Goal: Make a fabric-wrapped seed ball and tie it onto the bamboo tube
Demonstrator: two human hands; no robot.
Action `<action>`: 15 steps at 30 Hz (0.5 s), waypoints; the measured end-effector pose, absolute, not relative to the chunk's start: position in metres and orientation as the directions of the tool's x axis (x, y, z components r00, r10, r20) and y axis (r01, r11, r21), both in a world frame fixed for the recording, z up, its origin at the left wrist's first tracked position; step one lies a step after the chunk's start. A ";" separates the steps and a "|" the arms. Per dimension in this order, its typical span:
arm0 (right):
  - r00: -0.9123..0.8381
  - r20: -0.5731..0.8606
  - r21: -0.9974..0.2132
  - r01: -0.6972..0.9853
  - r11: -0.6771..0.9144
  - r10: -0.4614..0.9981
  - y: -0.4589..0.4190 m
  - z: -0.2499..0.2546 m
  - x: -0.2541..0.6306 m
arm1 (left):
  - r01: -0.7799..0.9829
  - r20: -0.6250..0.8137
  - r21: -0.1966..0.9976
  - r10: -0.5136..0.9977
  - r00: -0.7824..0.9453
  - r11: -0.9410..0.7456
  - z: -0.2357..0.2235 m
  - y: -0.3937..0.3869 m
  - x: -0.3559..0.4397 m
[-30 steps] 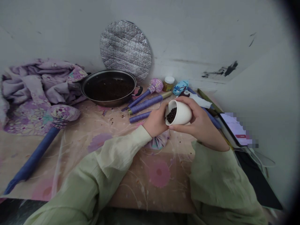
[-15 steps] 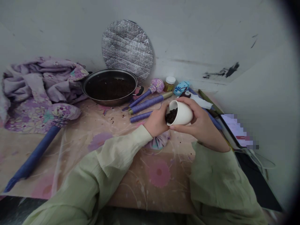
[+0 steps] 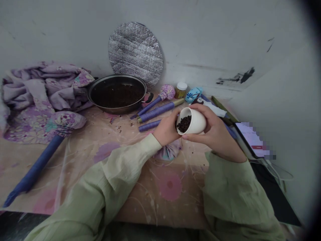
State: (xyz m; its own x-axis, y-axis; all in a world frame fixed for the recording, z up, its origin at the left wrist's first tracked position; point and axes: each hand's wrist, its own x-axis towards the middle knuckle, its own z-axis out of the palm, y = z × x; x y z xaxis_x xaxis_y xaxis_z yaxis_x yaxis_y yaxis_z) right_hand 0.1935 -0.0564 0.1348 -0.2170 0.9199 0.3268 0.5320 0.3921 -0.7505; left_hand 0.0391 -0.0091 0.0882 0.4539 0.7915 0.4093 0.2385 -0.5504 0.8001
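Note:
In my right hand point(image 3: 213, 134) is a white cup point(image 3: 199, 122), tipped to the left with its mouth facing my left hand. Dark brown granules point(image 3: 185, 124) lie inside, near the rim. My left hand point(image 3: 167, 129) is closed right beside the cup's mouth. Below it shows gathered purple floral cloth point(image 3: 168, 152), its pleats running up to the hand; the fingers' hold on it is mostly hidden. Behind the left hand lie purple-wrapped sticks point(image 3: 156, 112).
A dark pan point(image 3: 117, 92) stands at the back, with a round silver quilted pad point(image 3: 135, 50) against the wall. Floral cloth point(image 3: 32, 110) and a blue-handled, cloth-headed stick point(image 3: 37, 167) lie left. A lidded jar point(image 3: 181, 89), a blue cloth bundle point(image 3: 193, 94) and a tablet-like screen point(image 3: 250, 139) are right.
The granules in the cup have shifted slightly, and the cup's mouth faces a little more toward me. Both hands keep almost the same place.

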 end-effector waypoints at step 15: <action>-0.168 0.350 -0.792 0.472 0.386 0.922 -0.057 0.138 0.198 | 0.207 0.423 0.806 0.784 0.455 -0.554 0.086 -0.005 0.040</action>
